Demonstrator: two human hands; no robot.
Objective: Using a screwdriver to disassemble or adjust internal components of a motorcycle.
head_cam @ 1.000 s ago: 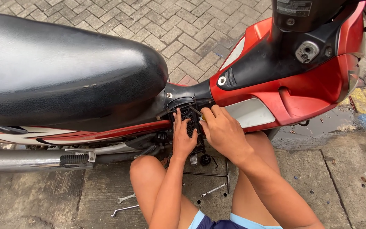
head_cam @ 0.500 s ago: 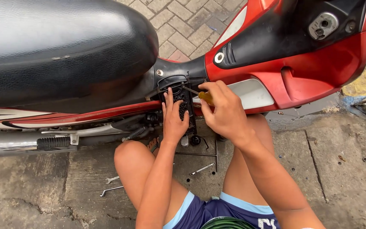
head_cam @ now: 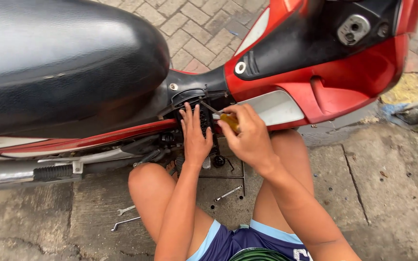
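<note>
**A:** What have you got on the feed?

**B:** I'm looking down at a red motorbike (head_cam: 344, 82) parked side-on, black seat (head_cam: 59, 63) filling the ten o'clock part of the view. Both of the person's hands are at the dark engine part (head_cam: 204, 118) showing in the gap under the front of the seat, close to the middle of the frame.

**A:** Left hand?

**B:** The left hand (head_cam: 195, 137) lies flat against that part, fingers spread and pointing to twelve o'clock. It grips nothing; it only presses there.

**A:** And the right?

**B:** The right hand (head_cam: 248, 137) sits just beside it at three o'clock, fingers curled tight round a screwdriver (head_cam: 222, 116) with a yellow handle. The thin shaft runs toward ten o'clock, and the tip seems to meet the top of the engine part, though I can't make out the contact from here.

**A:** Anything lying about?

**B:** On the concrete ground (head_cam: 378, 193), between the person's bare knees, there's a small wrench (head_cam: 228, 193) at six o'clock from the hands. Two more wrenches (head_cam: 126, 216) lie at seven o'clock, near the left knee. A footrest (head_cam: 53, 172) sticks out along the exhaust at nine o'clock. Brick paving (head_cam: 199, 24) shows beyond the bike at twelve.
</note>
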